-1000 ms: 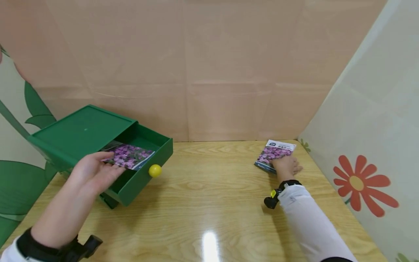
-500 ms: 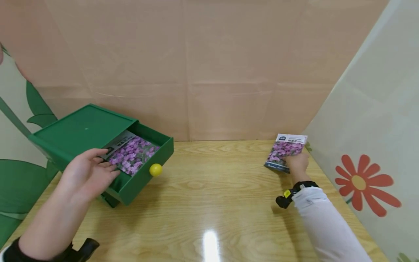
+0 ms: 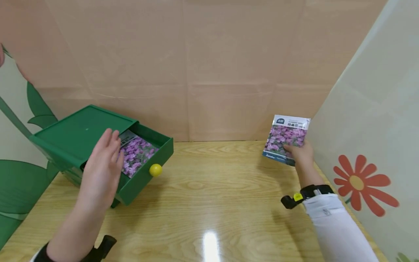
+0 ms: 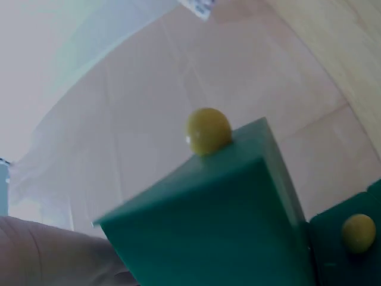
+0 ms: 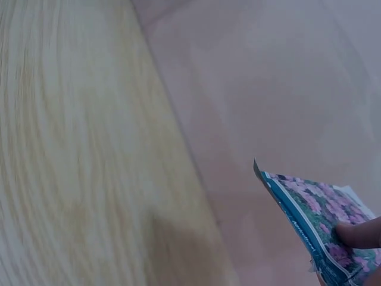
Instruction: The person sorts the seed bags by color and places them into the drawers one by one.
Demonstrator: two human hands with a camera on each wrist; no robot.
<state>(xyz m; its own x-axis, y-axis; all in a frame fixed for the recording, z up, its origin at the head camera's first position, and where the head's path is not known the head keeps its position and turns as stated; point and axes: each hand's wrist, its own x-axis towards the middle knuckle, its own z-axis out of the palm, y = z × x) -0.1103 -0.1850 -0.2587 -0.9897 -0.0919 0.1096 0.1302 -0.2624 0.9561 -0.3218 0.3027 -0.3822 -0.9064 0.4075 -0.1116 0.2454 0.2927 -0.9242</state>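
Observation:
My right hand (image 3: 302, 154) pinches a flower seed packet (image 3: 284, 140) near its lower right, thumb on the printed front. The packet, pink-purple blossoms with a white top band, is held up above the table; its blue bottom edge shows in the right wrist view, where my thumb (image 5: 360, 233) presses it. At the left, a green drawer (image 3: 165, 153) with a yellow knob (image 3: 155, 170) stands pulled out of its box. A second flower packet (image 3: 139, 154) lies inside, partly hidden by my left hand (image 3: 103, 171). That hand has straight fingers, is raised over the drawer's near side and holds nothing.
The green drawer box (image 3: 85, 131) stands at the table's left, against the backdrop. Another yellow knob (image 4: 358, 233) on a second drawer shows in the left wrist view. The wooden table (image 3: 209, 193) meets a tan backdrop (image 3: 209, 72) behind and a flower-printed wall (image 3: 366, 120) at right.
My right hand has lifted its packet off the table and turned it more upright. My left hand has left the packet in the drawer and turned, fingers now pointing upward.

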